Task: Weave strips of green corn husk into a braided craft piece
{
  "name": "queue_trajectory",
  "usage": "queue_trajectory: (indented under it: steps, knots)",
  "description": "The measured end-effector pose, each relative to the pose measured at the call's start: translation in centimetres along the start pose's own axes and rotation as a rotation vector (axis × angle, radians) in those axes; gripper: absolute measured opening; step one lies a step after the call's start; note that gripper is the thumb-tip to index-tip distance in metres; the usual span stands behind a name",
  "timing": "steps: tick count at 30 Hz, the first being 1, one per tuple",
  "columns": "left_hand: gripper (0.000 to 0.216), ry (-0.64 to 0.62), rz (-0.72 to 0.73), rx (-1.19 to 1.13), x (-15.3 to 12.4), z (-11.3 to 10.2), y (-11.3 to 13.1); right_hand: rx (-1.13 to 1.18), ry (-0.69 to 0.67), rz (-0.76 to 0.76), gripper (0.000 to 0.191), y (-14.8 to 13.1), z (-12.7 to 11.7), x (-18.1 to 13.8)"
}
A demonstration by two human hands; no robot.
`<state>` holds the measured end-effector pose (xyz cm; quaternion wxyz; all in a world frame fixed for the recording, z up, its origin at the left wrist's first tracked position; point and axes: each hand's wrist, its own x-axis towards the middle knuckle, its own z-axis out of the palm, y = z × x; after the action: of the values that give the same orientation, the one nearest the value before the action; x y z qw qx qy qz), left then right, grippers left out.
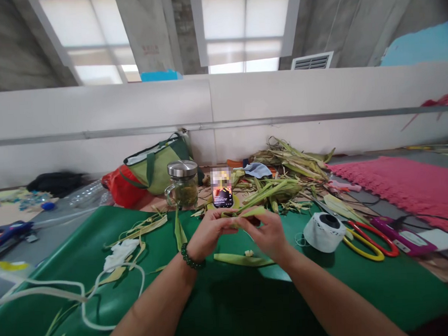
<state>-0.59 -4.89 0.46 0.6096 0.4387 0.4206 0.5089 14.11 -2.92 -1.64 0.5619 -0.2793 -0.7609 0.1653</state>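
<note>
Green leaf strip (pixel 245 214), narrow and pale at the edges, is held level above a green mat (pixel 233 301), at the middle of the view. The left hand (pixel 208 233) pinches its left end with the fingers closed on it. The right hand (pixel 267 234) pinches the right end the same way. A dark bead bracelet (pixel 191 259) circles the left wrist.

Containers: one glass jar (pixel 182 185) with a handle and a metal lid stands at 11 o'clock from the strip, filled with green leaves in yellowish liquid. Two bags lie beyond it at 10 o'clock, a green bag (pixel 157 163) leaning open and a red bag (pixel 123 188) just beside it. What they hold cannot be told.

Counted: one phone (pixel 222 189) stands upright at 12 o'clock, just behind the hands, its screen lit. One loose leaf (pixel 243 259) lies flat on the mat at 6 o'clock, under the hands. One white tape roll (pixel 323 231) sits at 3 o'clock, near the right hand. Scissors (pixel 365 241) with one red and one yellow handle loop lie just past the roll, touching it or nearly so. One purple tool (pixel 401 235) lies beyond them.

Around: a leaf pile (pixel 283 175) of green and dried husks spreads at 1 o'clock against the white wall. A pink cloth (pixel 395 185) covers the table at 2 o'clock. A white cord (pixel 84 293) loops across the mat at 8 o'clock, among scattered leaf scraps. Both forearms cross the near part of the mat and hide it.
</note>
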Motion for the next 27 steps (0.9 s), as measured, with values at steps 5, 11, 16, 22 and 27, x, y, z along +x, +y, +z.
queue_trajectory:
  steps: [5,11,16,22,27]
  knots:
    - [0.034,-0.165,0.034,0.065,-0.5,0.2,0.3,0.117,0.004,0.322,0.039,0.0,-0.7,0.5]
    - [0.034,-0.117,0.056,0.141,-0.5,0.4,0.4,0.112,0.016,0.345,0.037,0.2,-0.7,0.7]
    - [0.031,-0.018,0.011,0.012,-0.3,-0.3,0.9,0.363,-0.246,0.450,0.031,0.6,-1.3,1.1]
    - [0.027,0.055,0.055,0.085,0.0,-1.1,1.5,0.389,-0.541,0.201,0.020,0.0,-3.4,1.4]
    - [0.023,0.047,0.124,0.300,-0.2,-0.6,1.3,0.237,-0.539,0.061,0.021,0.5,-3.5,1.3]
